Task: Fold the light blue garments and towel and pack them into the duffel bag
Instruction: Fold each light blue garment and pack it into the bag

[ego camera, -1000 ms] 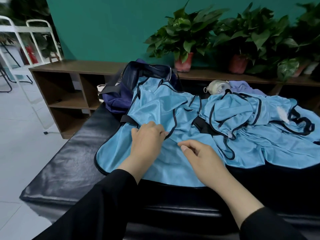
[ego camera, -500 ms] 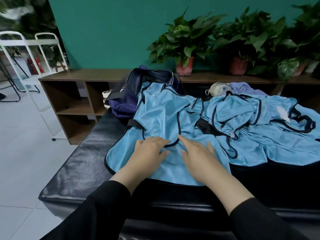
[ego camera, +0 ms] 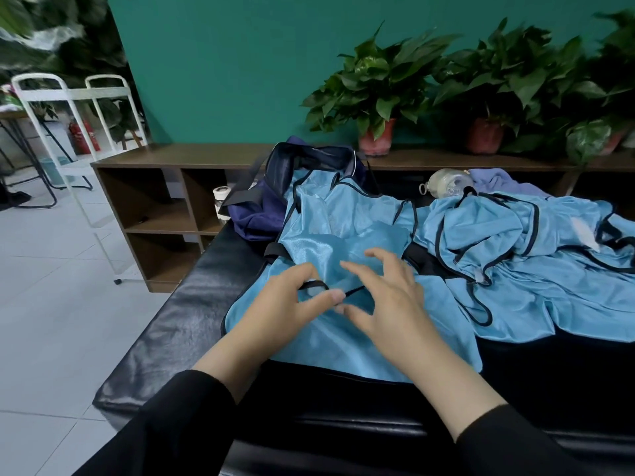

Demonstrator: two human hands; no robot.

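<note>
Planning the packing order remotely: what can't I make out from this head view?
- Navy duffel bag: opening covered by the spread light blue satin garment.
- Crumpled light blue garments: count unclear; cut by right edge.
- Left hand and right hand: blurred, grip on black trim uncertain.

no readable text, no labels, no brands, no numbers anywhere

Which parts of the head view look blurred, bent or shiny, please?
Head view: the right hand is smeared by motion blur, the left hand a little less; the wide lens bows the shelf and the white rack outward at the left edge; soft light gives a dull sheen on the black bench and the blue garment; no hard shadows.
</note>
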